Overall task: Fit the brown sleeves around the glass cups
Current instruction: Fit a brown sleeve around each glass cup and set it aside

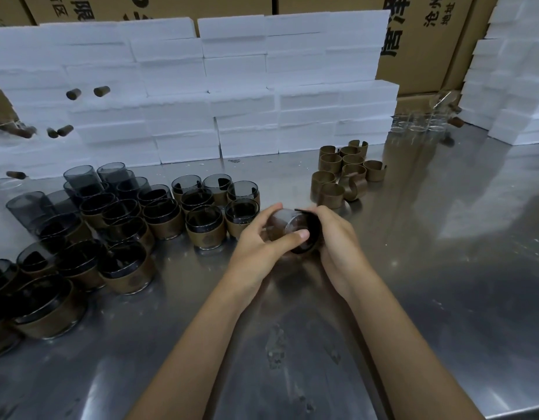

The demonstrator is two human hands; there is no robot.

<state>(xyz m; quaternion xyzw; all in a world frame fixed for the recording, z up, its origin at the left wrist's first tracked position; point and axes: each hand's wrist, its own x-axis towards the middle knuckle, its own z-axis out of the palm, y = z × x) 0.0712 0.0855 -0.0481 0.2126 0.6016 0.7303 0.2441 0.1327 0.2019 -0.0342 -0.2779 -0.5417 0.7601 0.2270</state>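
Stacked white foam blocks (183, 95) and cardboard cartons (419, 40) walled off the back of a shiny steel counter (428, 268). At the far left stood a crowd of smoky glass cups (125, 225), most already wearing brown bands around their lower halves, a few taller ones at the back apparently bare.

Near the middle, both hands met over the counter. The left hand (256, 241) curled around one glass cup (281, 225) held on its side, thumb pressed across the front of the glass. The right hand (337, 237) gripped a brown sleeve (312, 230) sitting at the cup's right-hand end, fingers wrapped behind it; how far on it sat could not be told.

Just beyond the right hand lay a cluster of loose sleeves (344, 174), open curled bands, some upright and some tipped over. Further right, near the back, a few clear glasses (419, 122) were faintly visible.

The cup looked smooth, rigid and breakable, likely slippery, so a full wrap around its body seemed the safest hold. The sleeve appeared light and springy, a split band that should flex open; gripping it by its outer wall and easing it along the glass looked sensible.
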